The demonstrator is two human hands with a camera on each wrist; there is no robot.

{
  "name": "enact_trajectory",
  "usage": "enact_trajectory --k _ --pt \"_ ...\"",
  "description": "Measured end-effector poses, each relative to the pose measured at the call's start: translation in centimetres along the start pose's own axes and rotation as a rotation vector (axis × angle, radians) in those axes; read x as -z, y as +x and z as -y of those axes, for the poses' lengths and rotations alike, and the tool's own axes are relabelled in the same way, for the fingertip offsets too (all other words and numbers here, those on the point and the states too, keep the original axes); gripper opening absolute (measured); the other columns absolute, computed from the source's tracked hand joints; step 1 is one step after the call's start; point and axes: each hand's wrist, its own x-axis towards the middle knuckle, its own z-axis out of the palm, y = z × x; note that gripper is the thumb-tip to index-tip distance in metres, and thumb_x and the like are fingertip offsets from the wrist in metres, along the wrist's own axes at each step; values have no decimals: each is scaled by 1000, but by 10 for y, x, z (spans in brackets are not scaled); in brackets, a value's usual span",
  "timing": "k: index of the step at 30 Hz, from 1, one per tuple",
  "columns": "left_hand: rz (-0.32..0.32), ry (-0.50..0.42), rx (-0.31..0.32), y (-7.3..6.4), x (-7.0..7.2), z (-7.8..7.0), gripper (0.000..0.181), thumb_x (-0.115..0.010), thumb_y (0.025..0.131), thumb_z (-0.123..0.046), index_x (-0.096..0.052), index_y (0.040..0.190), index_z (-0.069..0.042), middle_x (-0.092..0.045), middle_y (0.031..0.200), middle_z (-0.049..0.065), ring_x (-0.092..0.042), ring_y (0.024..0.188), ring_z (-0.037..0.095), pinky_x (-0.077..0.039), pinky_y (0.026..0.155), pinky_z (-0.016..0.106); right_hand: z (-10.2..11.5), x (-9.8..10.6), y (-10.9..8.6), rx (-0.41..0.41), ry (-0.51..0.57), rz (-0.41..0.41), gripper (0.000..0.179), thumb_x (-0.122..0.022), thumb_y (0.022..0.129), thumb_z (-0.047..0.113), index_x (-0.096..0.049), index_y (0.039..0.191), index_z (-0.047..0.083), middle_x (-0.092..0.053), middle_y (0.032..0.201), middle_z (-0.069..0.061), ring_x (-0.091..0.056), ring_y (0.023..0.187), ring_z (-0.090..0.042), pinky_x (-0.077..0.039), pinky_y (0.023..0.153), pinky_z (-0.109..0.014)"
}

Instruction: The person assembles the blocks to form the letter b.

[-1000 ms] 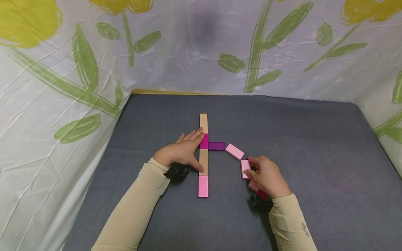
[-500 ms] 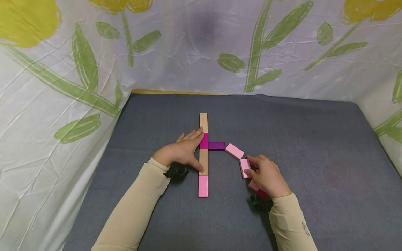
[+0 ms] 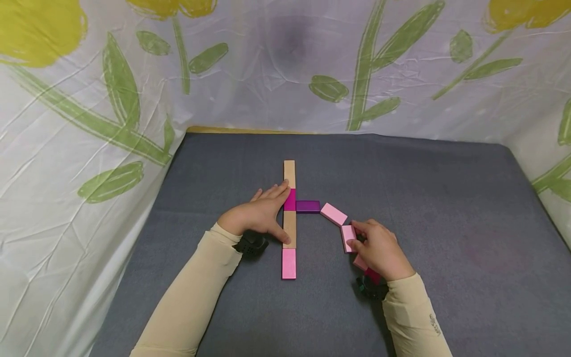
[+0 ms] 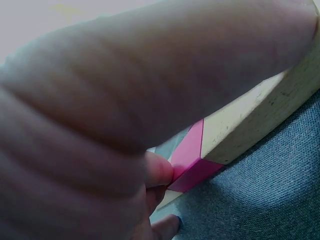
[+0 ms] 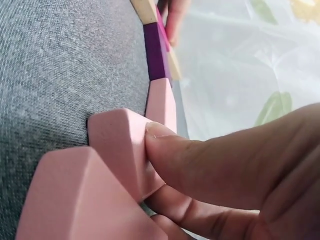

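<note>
A straight column of blocks lies on the grey mat: tan (image 3: 289,173), magenta (image 3: 290,200), tan (image 3: 290,225), pink (image 3: 288,264). My left hand (image 3: 273,213) rests flat against its left side, fingers straight on the magenta block (image 4: 192,162), thumb on the lower tan block (image 4: 260,115). A purple block (image 3: 308,206) branches right, then a tilted pink block (image 3: 333,214). My right hand (image 3: 359,236) pinches the following pink block (image 3: 347,237) between thumb (image 5: 210,165) and fingers. Another pink block (image 3: 359,263) and a dark red one (image 3: 372,275) lie partly hidden under that hand.
The grey mat (image 3: 446,208) is bare to the right and at the back. A crinkled white sheet with green leaves and yellow flowers (image 3: 111,124) rises along the left, back and right edges.
</note>
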Motion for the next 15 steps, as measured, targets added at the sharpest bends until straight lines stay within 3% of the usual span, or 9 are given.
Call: enact_trajectory --k 7,15 --pt "-1 -5 3 1 0 0 136 -95 74 -46 -4 169 -9 11 177 1 5 164 27 9 128 56 -1 5 -7 -34 18 10 54 -73 96 19 -60 139 -13 -71 117 -23 -68 107 -40 -50 97 -61" --pt "-1 5 4 3 -2 3 136 -94 74 -48 -4 169 -9 12 177 1 5 164 26 8 128 55 -7 11 -28 -28 -30 2 56 -76 91 19 -62 136 -13 -70 123 -28 -66 115 -44 -45 101 -67"
